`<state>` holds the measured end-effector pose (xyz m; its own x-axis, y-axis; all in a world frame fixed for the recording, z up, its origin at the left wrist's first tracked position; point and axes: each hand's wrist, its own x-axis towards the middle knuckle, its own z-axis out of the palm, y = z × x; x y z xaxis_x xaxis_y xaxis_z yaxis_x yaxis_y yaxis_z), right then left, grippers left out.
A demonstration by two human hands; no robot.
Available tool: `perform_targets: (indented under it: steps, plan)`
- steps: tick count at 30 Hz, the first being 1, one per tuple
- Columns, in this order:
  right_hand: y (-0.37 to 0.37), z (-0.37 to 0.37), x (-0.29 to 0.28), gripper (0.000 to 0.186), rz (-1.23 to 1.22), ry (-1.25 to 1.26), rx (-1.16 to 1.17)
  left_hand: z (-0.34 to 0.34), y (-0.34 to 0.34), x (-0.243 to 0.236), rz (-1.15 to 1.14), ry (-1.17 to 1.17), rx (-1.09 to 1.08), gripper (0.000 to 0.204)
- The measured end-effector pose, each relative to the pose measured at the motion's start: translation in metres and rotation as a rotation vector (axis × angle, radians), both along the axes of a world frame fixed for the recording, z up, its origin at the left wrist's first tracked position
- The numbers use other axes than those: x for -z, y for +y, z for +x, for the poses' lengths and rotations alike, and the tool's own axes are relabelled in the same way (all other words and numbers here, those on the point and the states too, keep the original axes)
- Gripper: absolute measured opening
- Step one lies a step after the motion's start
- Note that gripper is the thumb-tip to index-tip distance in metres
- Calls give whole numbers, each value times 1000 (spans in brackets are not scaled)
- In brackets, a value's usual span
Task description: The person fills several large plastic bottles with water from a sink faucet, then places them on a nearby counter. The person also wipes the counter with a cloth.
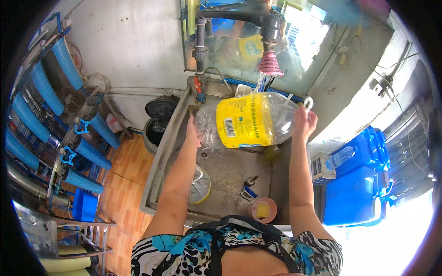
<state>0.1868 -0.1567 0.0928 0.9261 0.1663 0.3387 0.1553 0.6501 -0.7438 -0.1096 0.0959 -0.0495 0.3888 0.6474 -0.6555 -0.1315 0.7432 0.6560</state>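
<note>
**Large bottle (244, 120) held sideways between two hands over a steel sink (230, 172)**

At far left, smooth blue plastic cylinders (93, 154) slant in rows on a metal frame. A round black bin (156, 131) stands beside the sink. Inside the basin, near its left wall, sits a clear round container (200, 188) with a yellow band. The bottle is clear, thin-looking plastic, ridged at the base, wrapped in a glossy yellow label and rounded toward the neck. Below it lie a blue-and-white brush (249, 193) and a pink bowl (273, 211) holding a yellow sponge (263, 210). Above, water (263, 83) falls from a flared, pink-wrapped spout (270, 64); the bottle hides where it lands.

The floor (122, 179) is wood-patterned, the wall (133, 46) pale and smudged, the basin dull grey and wet. To the right stand smooth blue jugs (352, 193).

The left hand (193, 133) cups the bottle's base, its fingers curved against the plastic; their spread underneath cannot be told. The right hand (305, 123) is closed about the neck end, fingers bent and partly hidden. The bottle lies between them, touching both.
</note>
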Motion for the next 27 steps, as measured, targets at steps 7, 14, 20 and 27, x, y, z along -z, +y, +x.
perform_targets:
  steps: [7, 14, 20, 27]
  plan:
    - [-68, 20, 139, 47, 12, 390, 84, 8, -37, -71, -39, -624, 356, 77]
    - [-80, -42, 267, 45, 122, 964, -592, 78, -60, -129, 455, -688, 462, 46]
    - [-54, -69, 295, 44, -327, 1132, -631, 124, -49, -144, 577, -681, 444, 66]
    - [-32, -77, 276, 53, -486, 1139, -610, 95, 10, -137, 383, -568, 114, 64]
